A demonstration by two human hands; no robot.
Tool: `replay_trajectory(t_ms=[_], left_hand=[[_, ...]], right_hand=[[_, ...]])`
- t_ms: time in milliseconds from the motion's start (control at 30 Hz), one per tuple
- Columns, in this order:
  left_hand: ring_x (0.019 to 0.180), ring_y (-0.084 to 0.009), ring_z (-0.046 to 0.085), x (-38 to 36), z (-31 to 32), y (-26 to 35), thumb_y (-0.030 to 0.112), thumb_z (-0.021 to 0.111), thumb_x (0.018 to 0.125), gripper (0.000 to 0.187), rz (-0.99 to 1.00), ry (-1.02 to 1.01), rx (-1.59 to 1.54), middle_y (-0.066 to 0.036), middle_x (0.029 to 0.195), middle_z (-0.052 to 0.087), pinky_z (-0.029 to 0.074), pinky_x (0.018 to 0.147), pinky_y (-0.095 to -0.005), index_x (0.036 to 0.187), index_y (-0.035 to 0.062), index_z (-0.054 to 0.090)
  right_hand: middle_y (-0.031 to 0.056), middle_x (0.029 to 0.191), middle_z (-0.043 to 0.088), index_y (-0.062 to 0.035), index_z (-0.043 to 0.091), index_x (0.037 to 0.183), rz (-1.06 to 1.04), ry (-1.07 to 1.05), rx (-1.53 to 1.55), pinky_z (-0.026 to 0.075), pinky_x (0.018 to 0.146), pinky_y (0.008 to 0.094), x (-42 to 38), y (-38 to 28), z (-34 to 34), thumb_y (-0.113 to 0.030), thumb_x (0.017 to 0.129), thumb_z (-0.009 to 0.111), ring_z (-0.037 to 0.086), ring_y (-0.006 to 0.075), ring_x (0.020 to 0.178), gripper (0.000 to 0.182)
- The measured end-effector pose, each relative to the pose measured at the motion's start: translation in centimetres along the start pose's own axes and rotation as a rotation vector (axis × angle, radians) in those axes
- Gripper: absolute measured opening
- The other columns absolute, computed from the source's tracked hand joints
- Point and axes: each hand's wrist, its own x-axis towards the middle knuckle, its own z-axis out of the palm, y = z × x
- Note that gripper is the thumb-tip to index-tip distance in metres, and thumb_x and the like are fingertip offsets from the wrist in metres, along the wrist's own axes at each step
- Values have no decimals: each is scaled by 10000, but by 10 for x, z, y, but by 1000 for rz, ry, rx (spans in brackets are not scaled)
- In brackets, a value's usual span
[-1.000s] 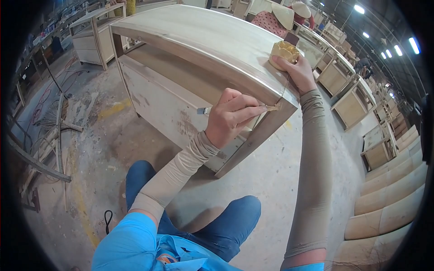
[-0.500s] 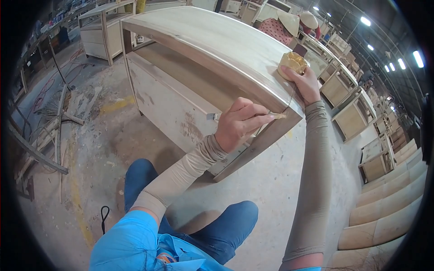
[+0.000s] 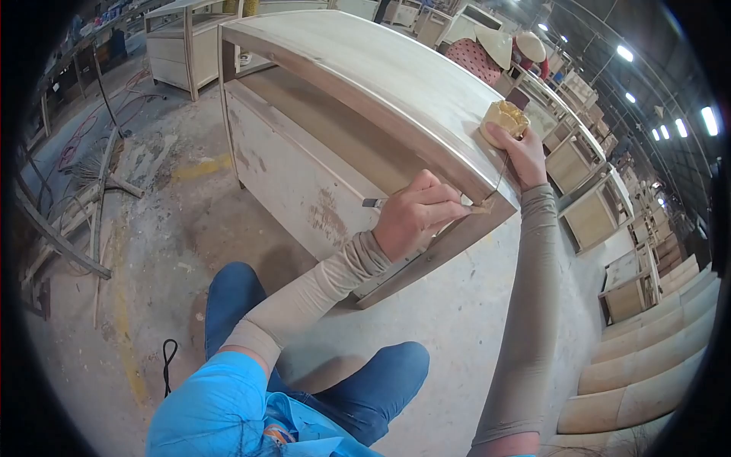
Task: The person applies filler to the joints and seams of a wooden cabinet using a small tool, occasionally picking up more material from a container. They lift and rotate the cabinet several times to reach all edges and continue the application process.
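My left hand (image 3: 415,217) is closed around a thin spatula-like tool (image 3: 372,203), whose flat grey end sticks out behind the fingers. Its other end meets the front corner of a pale wooden cabinet (image 3: 304,164), where some tan paste (image 3: 483,207) shows. My right hand (image 3: 524,156) grips a small round tub (image 3: 502,119) of yellowish paste at the edge of the cabinet top, thumb on the near side. The cabinet has an open slot below its top and brownish patches on its front panel.
Two people in conical hats (image 3: 495,47) are beyond the cabinet. Rows of wooden cabinets (image 3: 598,209) and curved panels (image 3: 632,381) line the right. Scrap wood and a metal frame (image 3: 65,240) lie left, near a red hose (image 3: 80,141). Another cabinet (image 3: 171,49) stands behind.
The tool's tip has shifted slightly along the cabinet corner as my left hand turned a little. The tub stays in my right hand. The whole view has moved slightly.
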Motion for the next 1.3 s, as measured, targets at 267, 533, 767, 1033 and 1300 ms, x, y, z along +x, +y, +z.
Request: replay_trajectory(t_ms=[267, 533, 767, 1033, 1300], left_hand=[[844, -207, 537, -3, 1, 0, 81, 739, 782, 174, -58, 14, -64, 14, 903, 669, 472, 772, -309, 950, 125, 753], [811, -202, 524, -4, 1, 3, 48, 738, 759, 239, -138, 167, -75, 9, 885, 656, 451, 743, -316, 981, 137, 753], [803, -200, 521, -10, 17, 9, 34, 745, 750, 257, -132, 224, -71, 13, 904, 648, 446, 753, -320, 984, 141, 754], [832, -208, 539, -16, 25, 16, 52, 754, 750, 225, -132, 136, -63, 9, 896, 651, 461, 774, -324, 960, 131, 752], [831, -239, 552, -7, 23, 19, 17, 753, 745, 225, -100, 69, -56, -35, 879, 651, 456, 725, -339, 950, 109, 751]], right_hand=[[68, 1097, 657, 40, 587, 1184, -20, -13, -7, 491, 866, 250, 3, 1, -1, -245, 830, 787, 625, 113, 958, 496], [66, 1060, 682, 40, 632, 1152, -76, 12, 11, 499, 841, 259, 4, 6, -1, -247, 791, 809, 641, 120, 918, 494], [66, 1105, 658, 45, 601, 1181, -32, -18, -36, 488, 871, 257, 2, 2, -2, -253, 824, 787, 626, 118, 963, 501], [56, 1083, 663, 25, 612, 1174, -30, -14, -62, 489, 851, 250, 3, 4, -4, -257, 821, 787, 622, 107, 948, 484], [76, 886, 733, -33, 726, 987, -184, 19, -31, 542, 752, 326, 2, 11, 2, -252, 768, 755, 687, 153, 813, 311]])
